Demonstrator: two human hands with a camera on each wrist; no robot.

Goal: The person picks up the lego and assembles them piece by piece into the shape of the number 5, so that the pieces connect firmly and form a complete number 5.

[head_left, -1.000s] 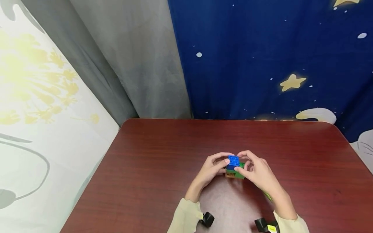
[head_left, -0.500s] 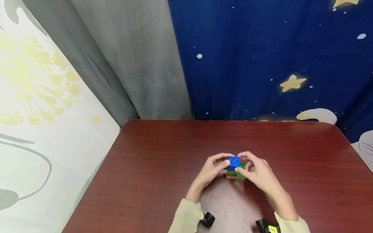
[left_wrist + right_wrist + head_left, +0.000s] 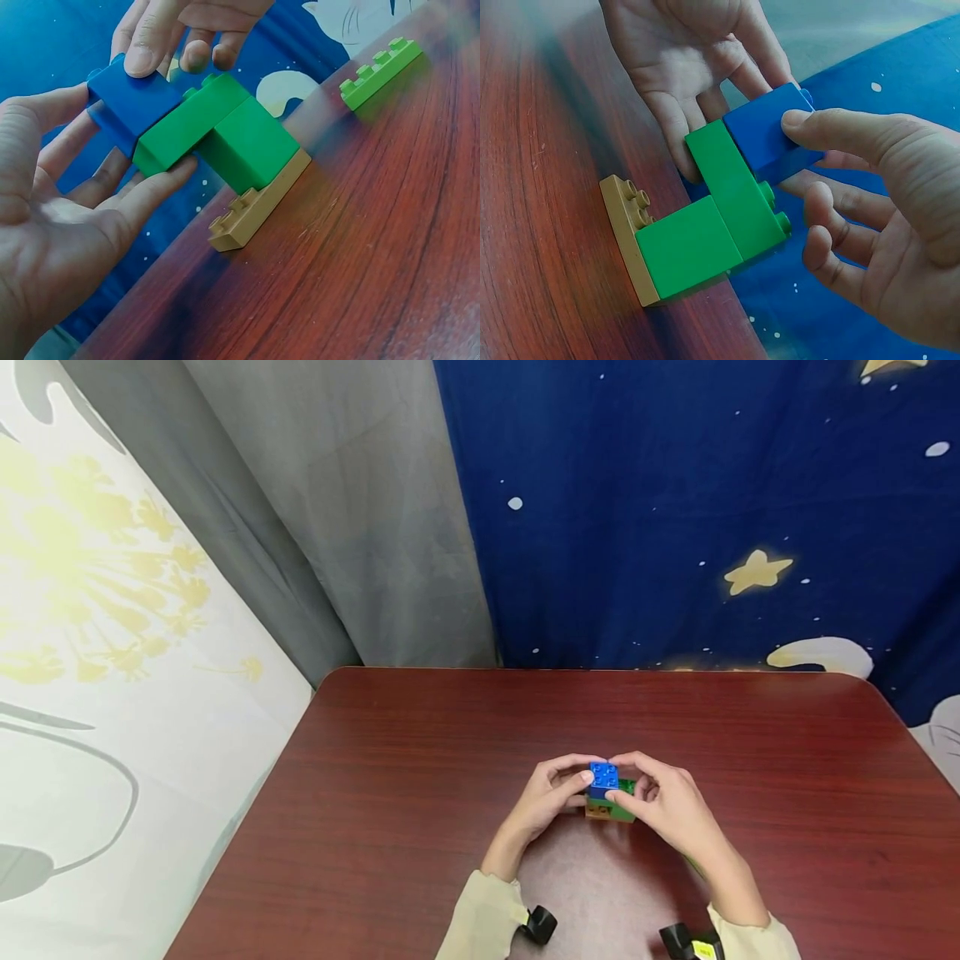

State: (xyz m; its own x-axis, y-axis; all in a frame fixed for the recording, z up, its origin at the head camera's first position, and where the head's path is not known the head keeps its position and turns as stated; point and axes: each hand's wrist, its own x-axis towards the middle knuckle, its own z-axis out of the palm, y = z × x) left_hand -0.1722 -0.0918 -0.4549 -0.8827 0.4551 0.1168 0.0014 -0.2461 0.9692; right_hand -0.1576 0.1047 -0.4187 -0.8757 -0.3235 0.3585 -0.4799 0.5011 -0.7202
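Note:
A small stack of building bricks stands on the table between both hands. Its base is a tan plate (image 3: pixel 262 202), which carries a green block (image 3: pixel 251 142). Above that lies a longer green brick (image 3: pixel 735 191) that overhangs to the left. A blue brick (image 3: pixel 604 775) sits on top, at the overhanging end. My left hand (image 3: pixel 551 793) grips the blue brick with thumb and fingers, and one finger reaches under the overhang in the left wrist view. My right hand (image 3: pixel 671 797) pinches the blue brick, its thumb (image 3: pixel 799 124) on the near face; the other fingers curl free.
A lime-green studded brick (image 3: pixel 381 73) lies on the table to the right of the stack, mostly hidden by the right forearm in the head view. The reddish-brown table (image 3: pixel 420 827) ends at a far edge before grey and blue curtains (image 3: pixel 637 510).
Hardly anything differs. Both hands stay on the blue brick, and the head view has shifted very slightly.

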